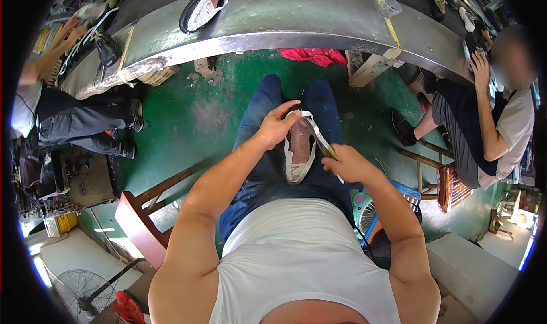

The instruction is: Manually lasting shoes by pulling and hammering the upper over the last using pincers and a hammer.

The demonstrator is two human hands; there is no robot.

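Observation:
A shoe upper [300, 144] stretched on a brown last rests between my thighs, its pale turned-in edge facing up. My left hand [277, 124] is closed around its far end, thumb and fingers at the white rim. My right hand [348, 163] grips metal pincers [321, 139], whose head meets the upper's edge at the far right side. The exact bite of the jaws is too small to make out. On the bench ahead lies another lasted shoe upper [206, 7], black and white.
A metal-topped bench [256, 25] crosses in front, with a clear cup [390, 6] on it. Co-workers sit at right [478, 113] and stand at left [74, 119]. Stools [139, 227] flank me; a blue-framed fan [370, 210] stands by my right leg. Red cloth [313, 56] lies under the bench.

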